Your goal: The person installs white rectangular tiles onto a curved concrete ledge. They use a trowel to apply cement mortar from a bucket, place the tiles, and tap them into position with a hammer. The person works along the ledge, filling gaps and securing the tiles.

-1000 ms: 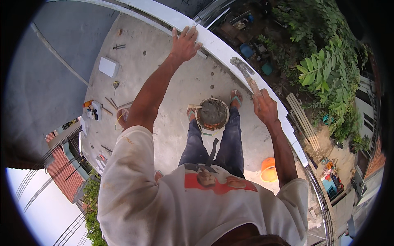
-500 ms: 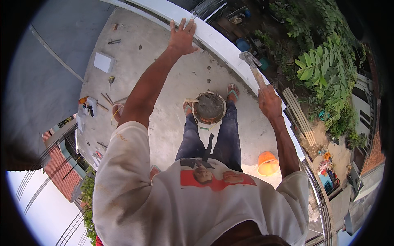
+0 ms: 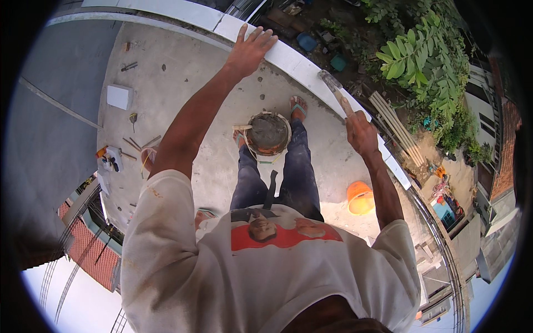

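Note:
My left hand [image 3: 251, 51] rests with fingers spread on the inner edge of a white block wall [image 3: 300, 68], near a joint between two blocks. In my right hand [image 3: 362, 134] is a small trowel [image 3: 332, 85], gripped by its wooden handle. Its narrow grey blade, smeared with mortar, lies over the top of the wall. Between my feet stands a round bucket [image 3: 268, 152] full of wet grey mortar [image 3: 267, 129]. A pale wooden handle [image 3: 242, 127] sticks out over the bucket's left rim.
Behind on the right sits an orange bucket [image 3: 361, 198]. A white block [image 3: 119, 97] and scattered tools [image 3: 132, 145] lie on the concrete floor [image 3: 189, 83] to the left. Beyond the wall the ground drops away, with plants [image 3: 413, 61] and long poles [image 3: 397, 129] below.
The view has shifted, so the floor and mortar bucket appear further left. My left hand has slid slightly rightward along the wall. The trowel's blade now lines up flatter with its handle.

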The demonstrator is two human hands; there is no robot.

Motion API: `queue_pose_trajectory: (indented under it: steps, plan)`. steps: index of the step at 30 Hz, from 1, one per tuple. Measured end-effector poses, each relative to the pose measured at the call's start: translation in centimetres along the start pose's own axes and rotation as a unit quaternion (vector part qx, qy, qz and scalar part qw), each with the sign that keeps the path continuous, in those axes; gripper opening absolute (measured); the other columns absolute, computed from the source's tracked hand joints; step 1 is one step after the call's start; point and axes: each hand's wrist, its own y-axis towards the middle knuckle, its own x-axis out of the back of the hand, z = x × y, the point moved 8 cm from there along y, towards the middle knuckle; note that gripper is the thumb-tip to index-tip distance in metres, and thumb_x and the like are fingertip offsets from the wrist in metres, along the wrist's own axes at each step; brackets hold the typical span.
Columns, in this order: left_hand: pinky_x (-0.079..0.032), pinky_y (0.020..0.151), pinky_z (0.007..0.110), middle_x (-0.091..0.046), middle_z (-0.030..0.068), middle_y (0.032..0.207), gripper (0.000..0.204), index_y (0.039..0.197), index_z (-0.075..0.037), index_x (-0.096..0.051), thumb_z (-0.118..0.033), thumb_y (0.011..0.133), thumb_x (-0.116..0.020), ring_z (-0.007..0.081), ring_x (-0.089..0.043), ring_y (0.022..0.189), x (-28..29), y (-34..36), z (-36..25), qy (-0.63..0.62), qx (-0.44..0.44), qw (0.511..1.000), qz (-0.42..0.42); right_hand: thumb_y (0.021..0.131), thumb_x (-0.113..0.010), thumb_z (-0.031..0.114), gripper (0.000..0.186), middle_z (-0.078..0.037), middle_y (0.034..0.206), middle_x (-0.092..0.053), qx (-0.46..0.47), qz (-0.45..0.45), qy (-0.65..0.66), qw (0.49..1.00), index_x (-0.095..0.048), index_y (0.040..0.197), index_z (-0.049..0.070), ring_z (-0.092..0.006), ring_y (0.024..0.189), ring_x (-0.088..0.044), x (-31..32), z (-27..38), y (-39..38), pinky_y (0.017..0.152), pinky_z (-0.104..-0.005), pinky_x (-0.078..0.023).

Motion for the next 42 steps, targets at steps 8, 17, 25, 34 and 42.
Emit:
queue_pose_trajectory:
  steps: [8, 17, 25, 34, 42]
  plan:
    - [-0.014, 0.132, 0.063, -0.040, 0.0051, 0.170, 0.078, 0.165, -0.019, -0.039, -0.014, 0.095, -0.073, 0.0291, -0.032, 0.159, 0.6, -0.9, -1.2, -0.060, -0.003, 0.998, 0.009, 0.100, -0.066, 0.010, 0.073, -0.013, 0.096, -0.058, 0.000, -0.003, 0.018, 1.000, -0.039, 0.167, 0.023, -0.0338, 0.067, -0.066, 0.2, -0.5, -1.4, 0.057, -0.0472, -0.058]
    - [-0.014, 0.133, 0.063, -0.036, 0.0049, 0.171, 0.075, 0.166, -0.020, -0.038, -0.013, 0.098, -0.069, 0.0297, -0.030, 0.160, 0.6, 0.0, -1.0, -0.063, 0.009, 0.998, 0.015, 0.099, -0.066, 0.009, 0.073, -0.014, 0.097, -0.059, -0.003, 0.013, 0.040, 0.999, -0.039, 0.165, 0.024, -0.0361, 0.069, -0.068, 1.3, -1.1, -1.5, 0.060, -0.0486, -0.059]
    - [-0.012, 0.133, 0.065, -0.028, 0.0044, 0.175, 0.090, 0.168, -0.024, -0.033, -0.007, 0.090, -0.075, 0.0277, -0.023, 0.163, 1.9, -1.4, -0.3, -0.076, 0.084, 0.993, 0.043, 0.095, -0.072, 0.007, 0.072, -0.028, 0.130, -0.069, 0.021, -0.005, 0.174, 0.984, -0.040, 0.159, -0.004, -0.0460, 0.105, -0.074, 2.2, 2.6, -1.8, 0.085, -0.0470, -0.062]
    - [-0.029, 0.124, 0.068, -0.028, 0.0202, 0.170, 0.098, 0.167, -0.006, -0.023, -0.020, 0.088, -0.079, 0.0413, -0.034, 0.156, -1.1, -24.1, -11.0, -0.381, 0.495, 0.774, 0.103, 0.092, -0.078, 0.004, 0.021, -0.007, 0.076, -0.066, -0.159, 0.342, 0.402, 0.834, -0.062, 0.105, 0.003, -0.0142, 0.052, -0.061, -9.6, 4.5, -5.3, 0.046, -0.0319, -0.049]
    - [-0.051, 0.108, 0.050, -0.065, 0.0290, 0.142, 0.098, 0.141, 0.007, -0.063, -0.076, 0.090, -0.064, 0.0431, -0.063, 0.133, -5.1, -51.5, -33.4, -0.621, 0.567, 0.458, 0.288, 0.093, -0.077, 0.012, 0.020, -0.007, 0.071, -0.065, -0.170, 0.497, 0.247, 0.814, -0.063, 0.104, 0.002, -0.0167, 0.050, -0.061, -9.9, 5.2, -4.2, 0.044, -0.0349, -0.047]
